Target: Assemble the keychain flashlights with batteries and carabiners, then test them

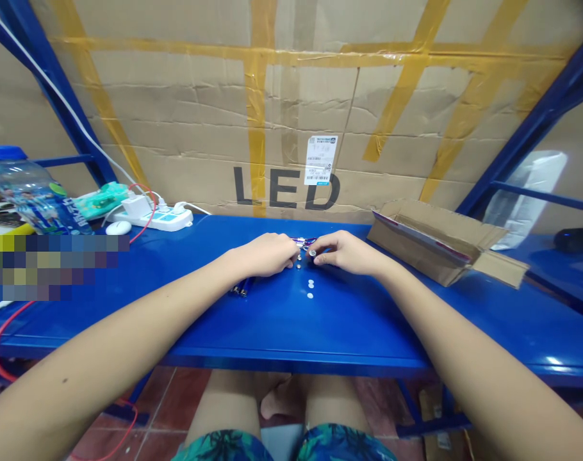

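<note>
Both my hands rest on the blue metal table, close together near its far middle. My left hand is curled, fingers pinched around slim blue pen-like pieces that stick out below it. My right hand is closed in a pinch on a small silver part. Between the two hands lies a small cluster of purple and metal parts. Several small white round discs lie on the table just in front of my hands.
An open cardboard box sits at the right. A white power strip with plugs, a white mouse and a water bottle stand at the left. A large taped cardboard sheet marked LED backs the table. A red cable loops off the left edge.
</note>
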A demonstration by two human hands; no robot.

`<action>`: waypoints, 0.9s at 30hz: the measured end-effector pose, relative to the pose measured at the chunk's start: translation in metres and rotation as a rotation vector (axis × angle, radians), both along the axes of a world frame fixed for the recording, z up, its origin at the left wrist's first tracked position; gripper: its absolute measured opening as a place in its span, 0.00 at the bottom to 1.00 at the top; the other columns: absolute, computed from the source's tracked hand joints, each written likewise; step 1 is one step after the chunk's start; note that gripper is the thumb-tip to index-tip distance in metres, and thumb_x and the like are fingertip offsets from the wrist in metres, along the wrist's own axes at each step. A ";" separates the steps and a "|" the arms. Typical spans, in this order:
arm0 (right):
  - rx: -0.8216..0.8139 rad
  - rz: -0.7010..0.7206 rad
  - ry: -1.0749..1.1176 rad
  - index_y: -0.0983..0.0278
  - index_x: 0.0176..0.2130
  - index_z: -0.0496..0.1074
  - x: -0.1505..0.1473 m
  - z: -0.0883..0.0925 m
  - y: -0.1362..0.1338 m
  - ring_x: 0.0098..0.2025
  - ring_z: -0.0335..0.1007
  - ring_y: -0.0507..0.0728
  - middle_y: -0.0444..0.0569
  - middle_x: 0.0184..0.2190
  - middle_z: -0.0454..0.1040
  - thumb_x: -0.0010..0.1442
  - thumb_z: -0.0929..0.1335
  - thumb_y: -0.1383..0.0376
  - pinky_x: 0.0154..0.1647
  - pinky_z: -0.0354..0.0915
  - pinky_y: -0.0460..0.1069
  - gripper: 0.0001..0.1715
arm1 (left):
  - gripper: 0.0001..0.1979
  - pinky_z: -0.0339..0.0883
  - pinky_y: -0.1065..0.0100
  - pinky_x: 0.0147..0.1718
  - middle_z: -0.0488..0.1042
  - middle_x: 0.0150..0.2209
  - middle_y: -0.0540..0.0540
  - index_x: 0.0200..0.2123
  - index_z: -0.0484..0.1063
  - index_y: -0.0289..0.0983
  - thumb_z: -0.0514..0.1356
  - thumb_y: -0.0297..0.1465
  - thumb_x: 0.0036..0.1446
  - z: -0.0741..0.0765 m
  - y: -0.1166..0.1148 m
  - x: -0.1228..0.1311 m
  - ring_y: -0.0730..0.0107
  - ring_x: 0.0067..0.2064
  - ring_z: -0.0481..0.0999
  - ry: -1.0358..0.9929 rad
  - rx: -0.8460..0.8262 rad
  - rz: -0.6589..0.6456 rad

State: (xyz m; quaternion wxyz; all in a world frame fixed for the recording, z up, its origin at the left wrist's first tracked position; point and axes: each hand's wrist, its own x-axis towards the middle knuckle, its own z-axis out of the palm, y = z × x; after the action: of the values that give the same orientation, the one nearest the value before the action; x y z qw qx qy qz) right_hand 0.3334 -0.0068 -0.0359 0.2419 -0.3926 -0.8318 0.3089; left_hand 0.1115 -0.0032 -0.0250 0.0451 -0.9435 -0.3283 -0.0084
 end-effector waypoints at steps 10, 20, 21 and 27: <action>-0.012 -0.016 0.011 0.64 0.35 0.79 0.000 -0.001 0.000 0.35 0.73 0.56 0.46 0.32 0.80 0.50 0.70 0.65 0.42 0.67 0.51 0.10 | 0.03 0.61 0.69 0.31 0.77 0.32 0.47 0.33 0.74 0.36 0.59 0.27 0.56 0.013 -0.003 -0.004 0.69 0.32 0.73 -0.240 -0.139 -0.043; -0.053 0.027 0.040 0.64 0.36 0.79 -0.001 -0.002 0.000 0.34 0.72 0.56 0.45 0.31 0.79 0.51 0.70 0.65 0.40 0.67 0.50 0.10 | 0.03 0.64 0.68 0.38 0.74 0.36 0.46 0.36 0.73 0.34 0.59 0.26 0.61 0.004 -0.008 0.008 0.68 0.38 0.73 -0.483 -0.026 -0.227; -0.056 0.026 0.042 0.64 0.35 0.79 -0.001 -0.002 0.000 0.34 0.71 0.55 0.45 0.30 0.78 0.51 0.70 0.65 0.40 0.66 0.50 0.10 | 0.03 0.65 0.68 0.38 0.74 0.36 0.46 0.36 0.73 0.34 0.59 0.26 0.61 0.003 -0.007 0.008 0.68 0.38 0.73 -0.485 -0.030 -0.234; -0.073 0.008 0.057 0.64 0.35 0.79 -0.001 -0.003 0.001 0.33 0.71 0.55 0.45 0.30 0.78 0.51 0.71 0.64 0.40 0.66 0.50 0.10 | 0.06 0.65 0.67 0.41 0.74 0.37 0.44 0.37 0.75 0.33 0.57 0.25 0.62 0.002 -0.005 0.007 0.67 0.40 0.73 -0.466 -0.029 -0.243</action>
State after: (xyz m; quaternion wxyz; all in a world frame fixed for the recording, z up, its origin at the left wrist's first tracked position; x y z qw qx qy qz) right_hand 0.3326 -0.0063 -0.0388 0.2497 -0.3888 -0.8145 0.3509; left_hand 0.1185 -0.0087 -0.0225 -0.0466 -0.9491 -0.2140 -0.2262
